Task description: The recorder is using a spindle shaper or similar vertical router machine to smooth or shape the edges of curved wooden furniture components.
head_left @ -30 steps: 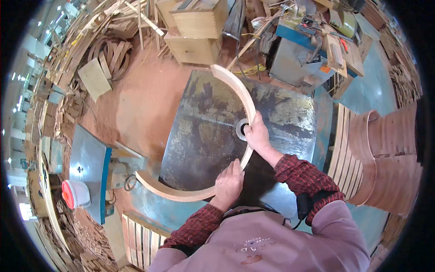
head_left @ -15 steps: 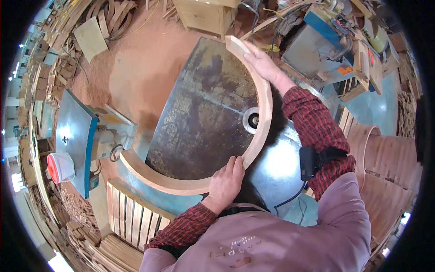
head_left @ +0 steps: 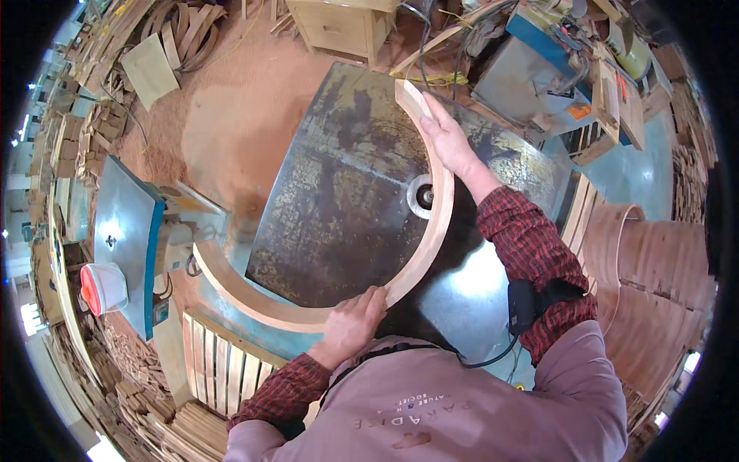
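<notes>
Nearest the camera, the left hand [head_left: 350, 323] grips the lower stretch of a curved wooden piece [head_left: 431, 231], fingers curled over its edge just at the near rim of the metal table [head_left: 339, 200]. The hands are well apart, each clamped on the same piece.

The curved wooden piece is a long pale arc. From the left hand it sweeps one way out past the table's near left corner, hanging over the slatted wooden panel [head_left: 219, 362] beside the table. The other way it bends up across the table's right half and passes touching, or just beside, the round cutter spindle [head_left: 422, 196] that stands out of the table top; the pictures do not show which.

Farther on, the right hand [head_left: 450, 142] presses on the upper end of the arc, fingers spread along its outer edge, near the far rim of the table. The red checked sleeve runs back from it across the table's right side.

Left of the table stands a blue machine [head_left: 127, 239] with a red and white container [head_left: 100, 289] against it. Right of the table lie stacked curved wooden parts [head_left: 654, 277]. Beyond the table's far rim the floor is covered with sawdust [head_left: 231, 115], and a wooden cabinet [head_left: 342, 27] stands behind that.
</notes>
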Demonstrator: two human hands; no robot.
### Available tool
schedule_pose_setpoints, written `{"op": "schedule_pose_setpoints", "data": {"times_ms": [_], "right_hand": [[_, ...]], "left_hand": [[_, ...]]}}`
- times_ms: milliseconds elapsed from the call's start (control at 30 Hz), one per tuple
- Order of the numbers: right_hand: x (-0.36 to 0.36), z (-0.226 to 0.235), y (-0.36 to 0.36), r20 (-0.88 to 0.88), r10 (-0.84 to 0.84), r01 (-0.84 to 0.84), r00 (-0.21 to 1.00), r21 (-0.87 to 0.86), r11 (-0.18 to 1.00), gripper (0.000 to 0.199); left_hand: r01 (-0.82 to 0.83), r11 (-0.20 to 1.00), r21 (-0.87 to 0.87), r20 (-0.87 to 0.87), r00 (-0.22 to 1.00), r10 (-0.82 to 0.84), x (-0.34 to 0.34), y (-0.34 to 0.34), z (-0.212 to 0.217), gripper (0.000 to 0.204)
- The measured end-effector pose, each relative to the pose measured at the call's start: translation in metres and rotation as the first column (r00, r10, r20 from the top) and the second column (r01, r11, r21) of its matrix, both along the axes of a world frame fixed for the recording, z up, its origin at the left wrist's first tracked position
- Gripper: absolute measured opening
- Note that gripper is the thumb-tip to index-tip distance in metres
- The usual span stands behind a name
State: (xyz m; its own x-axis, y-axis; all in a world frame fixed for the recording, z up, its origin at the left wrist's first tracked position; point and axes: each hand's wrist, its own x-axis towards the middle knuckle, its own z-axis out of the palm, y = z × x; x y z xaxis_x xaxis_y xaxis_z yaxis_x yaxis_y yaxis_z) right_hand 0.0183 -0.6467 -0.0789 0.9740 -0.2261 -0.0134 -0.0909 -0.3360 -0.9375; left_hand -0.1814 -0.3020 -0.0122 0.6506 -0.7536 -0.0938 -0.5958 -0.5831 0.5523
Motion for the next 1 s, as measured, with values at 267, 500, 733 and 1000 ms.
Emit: {"op": "schedule_pose_setpoints", "data": {"times_ms": [267, 500, 733, 1000], "right_hand": [[-0.05, 0.004, 0.021, -0.018, -0.146, 0.145, 0.989, -0.023, 0.989, 0.058], [-0.084, 0.011, 0.039, -0.053, -0.201, 0.197, 0.978, -0.072, 0.978, 0.059], [-0.117, 0.016, 0.059, -0.114, -0.29, 0.274, 0.95, -0.136, 0.952, 0.06], [-0.153, 0.013, 0.08, -0.067, -0.343, 0.324, 0.937, -0.201, 0.925, 0.06]], "left_hand": [[0.087, 0.996, -0.016, 0.011, 0.996, -0.086, 0.0, 0.041, 0.011, 0.04], [0.123, 0.992, -0.009, 0.007, 0.992, -0.123, -0.007, 0.064, 0.011, 0.033], [0.033, 0.999, -0.027, -0.026, 0.999, -0.033, -0.021, 0.053, 0.013, 0.037], [0.058, 0.991, 0.12, -0.001, 0.998, -0.058, -0.032, 0.078, 0.001, 0.012]]}}
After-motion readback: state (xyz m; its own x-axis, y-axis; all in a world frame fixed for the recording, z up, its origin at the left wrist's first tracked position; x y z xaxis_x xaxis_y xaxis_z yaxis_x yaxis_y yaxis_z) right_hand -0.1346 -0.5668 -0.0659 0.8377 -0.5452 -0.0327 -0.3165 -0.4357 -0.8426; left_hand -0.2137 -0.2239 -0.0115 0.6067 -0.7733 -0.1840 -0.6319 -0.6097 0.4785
